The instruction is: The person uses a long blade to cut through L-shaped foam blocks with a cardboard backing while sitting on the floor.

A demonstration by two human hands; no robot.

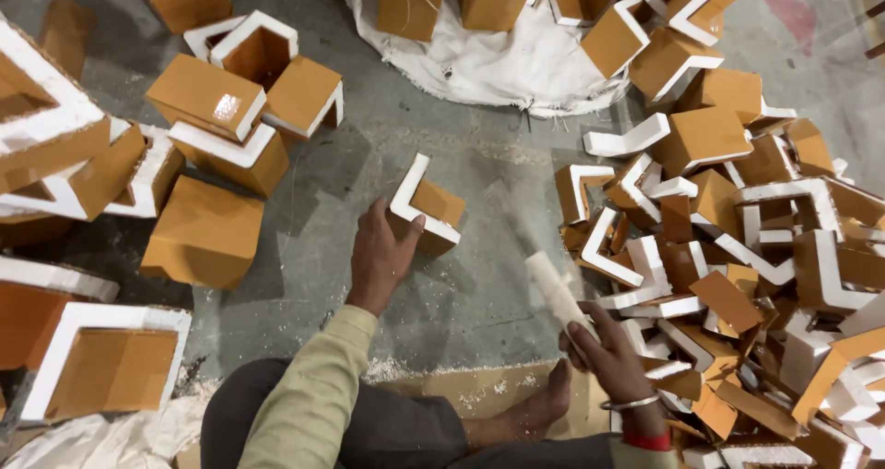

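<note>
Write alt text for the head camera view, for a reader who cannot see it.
A person seated on a grey floor holds an orange, white-edged corner piece with the left hand and grips a pale stick-like tool in the right hand. Piles of similar pieces and open-topped orange boxes surround them.

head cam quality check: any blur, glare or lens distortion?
Head view: motion blur smears the white stick in the right hand; the left hand and the orange L-shaped piece it grips look sharp. Glare spot on a glossy orange box. Edges bow slightly from the wide-angle lens; lighting is soft and even.
</note>
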